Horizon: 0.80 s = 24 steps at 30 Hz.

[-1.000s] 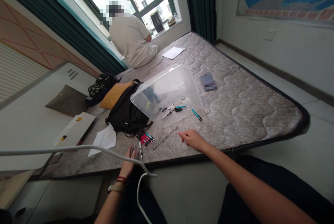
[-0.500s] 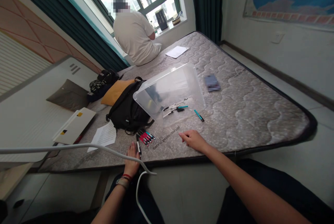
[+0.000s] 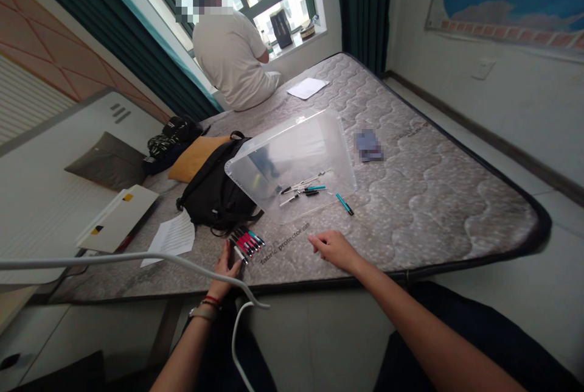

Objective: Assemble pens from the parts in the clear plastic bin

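Near the mattress's front edge, my left hand (image 3: 224, 269) has its thumb and fingers around a white and black pen (image 3: 240, 254). That pen lies at the near side of a row of red, black and teal pens (image 3: 250, 238). My right hand (image 3: 335, 248) is loosely curled above the mattress, with nothing visible in it. In front of it, a teal pen with a black end (image 3: 345, 204) lies apart. Several loose pens (image 3: 303, 188) lie inside a clear plastic bin (image 3: 319, 136) tipped on its side, its opening toward me.
A black backpack (image 3: 219, 191) touches the bin's left side. Printed paper (image 3: 171, 237) and a white box (image 3: 117, 217) lie farther left. A grey cable (image 3: 182, 261) crosses before my left arm. Someone in a light shirt (image 3: 230, 57) sits by the window, near a white sheet (image 3: 308, 88).
My left hand has brought the white and black pen up against the row, turning it parallel to the others. My right hand has stayed nearly still. The view has shifted slightly.
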### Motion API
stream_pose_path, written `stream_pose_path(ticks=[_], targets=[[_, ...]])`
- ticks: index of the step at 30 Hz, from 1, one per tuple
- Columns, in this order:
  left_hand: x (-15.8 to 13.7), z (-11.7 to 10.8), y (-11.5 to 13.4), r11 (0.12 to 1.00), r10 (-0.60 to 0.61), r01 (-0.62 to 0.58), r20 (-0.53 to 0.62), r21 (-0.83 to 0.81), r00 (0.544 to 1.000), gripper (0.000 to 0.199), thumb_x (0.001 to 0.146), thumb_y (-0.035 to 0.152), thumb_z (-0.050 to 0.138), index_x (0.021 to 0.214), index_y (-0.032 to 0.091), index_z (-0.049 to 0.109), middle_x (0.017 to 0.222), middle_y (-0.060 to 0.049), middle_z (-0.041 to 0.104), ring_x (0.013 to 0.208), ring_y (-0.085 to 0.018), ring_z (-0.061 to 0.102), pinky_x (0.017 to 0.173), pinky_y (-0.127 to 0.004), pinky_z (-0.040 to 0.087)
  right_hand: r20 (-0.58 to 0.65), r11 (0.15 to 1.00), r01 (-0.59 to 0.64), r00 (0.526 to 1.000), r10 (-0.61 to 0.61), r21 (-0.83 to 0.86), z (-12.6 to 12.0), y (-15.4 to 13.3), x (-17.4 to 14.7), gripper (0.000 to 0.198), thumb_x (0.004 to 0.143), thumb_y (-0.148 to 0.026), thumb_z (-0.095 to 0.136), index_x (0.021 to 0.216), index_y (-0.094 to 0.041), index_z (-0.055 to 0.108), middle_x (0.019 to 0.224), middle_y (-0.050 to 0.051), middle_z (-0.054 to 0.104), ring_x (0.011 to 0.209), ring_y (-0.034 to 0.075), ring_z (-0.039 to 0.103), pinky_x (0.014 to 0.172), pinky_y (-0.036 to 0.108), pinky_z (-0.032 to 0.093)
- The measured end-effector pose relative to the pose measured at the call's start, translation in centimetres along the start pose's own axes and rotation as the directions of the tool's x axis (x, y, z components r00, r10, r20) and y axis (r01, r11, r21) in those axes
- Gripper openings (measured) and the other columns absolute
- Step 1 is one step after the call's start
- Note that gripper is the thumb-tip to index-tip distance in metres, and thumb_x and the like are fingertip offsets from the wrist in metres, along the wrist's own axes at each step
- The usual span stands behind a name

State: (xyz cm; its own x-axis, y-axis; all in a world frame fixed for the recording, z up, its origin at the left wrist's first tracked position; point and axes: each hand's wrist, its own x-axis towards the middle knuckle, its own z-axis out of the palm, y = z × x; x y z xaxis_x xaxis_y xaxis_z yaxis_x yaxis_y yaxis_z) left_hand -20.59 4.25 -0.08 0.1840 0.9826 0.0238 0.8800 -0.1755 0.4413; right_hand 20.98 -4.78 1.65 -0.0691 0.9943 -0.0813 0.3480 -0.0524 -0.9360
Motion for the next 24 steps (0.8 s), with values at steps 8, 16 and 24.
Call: stream_pose_path(ticks=[8,16,24], targets=[[0.2,-2.2,0.7,0.998,0.032,-0.018,0.25,-0.059,0.968,0.096,0.079,0.044,0.063,0.158,0.022,0.014,0.164,-0.008,0.019,0.15,-0.025,0.021,0.122,-0.043,0.019,-0.001,1.0,-0.012,1.0,0.012,0.01,0.0,0.0,0.1,0.053,0.095,-0.053,0.044,0.062,-0.018,0.068,0.054,0.002,0.063,0.055,0.017,0.06,0.056,0.025,0.035],[-0.6,-0.3,1.5,0.991,0.112,-0.117,0.079,0.068,0.991,0.076,0.089,0.044,0.054,0.155,0.021,0.024,0.162,-0.01,0.026,0.15,-0.028,0.018,0.122,-0.047,0.018,0.007,1.0,0.004,1.0,-0.004,0.007,-0.1,-0.1,-0.1,0.054,0.095,-0.053,0.042,0.064,-0.018,0.068,0.052,0.002,0.063,0.053,0.016,0.059,0.056,0.025,0.035],[-0.9,0.1,5.3,0.961,0.196,-0.207,0.071,0.186,0.978,0.085,0.083,0.047,0.064,0.156,0.03,0.024,0.166,-0.005,0.009,0.151,-0.033,0.006,0.12,-0.053,0.018,-0.001,1.0,-0.017,1.0,0.017,0.001,0.1,-0.1,0.2,0.051,0.096,-0.05,0.043,0.067,-0.019,0.07,0.054,0.002,0.065,0.055,0.016,0.061,0.057,0.025,0.035]])
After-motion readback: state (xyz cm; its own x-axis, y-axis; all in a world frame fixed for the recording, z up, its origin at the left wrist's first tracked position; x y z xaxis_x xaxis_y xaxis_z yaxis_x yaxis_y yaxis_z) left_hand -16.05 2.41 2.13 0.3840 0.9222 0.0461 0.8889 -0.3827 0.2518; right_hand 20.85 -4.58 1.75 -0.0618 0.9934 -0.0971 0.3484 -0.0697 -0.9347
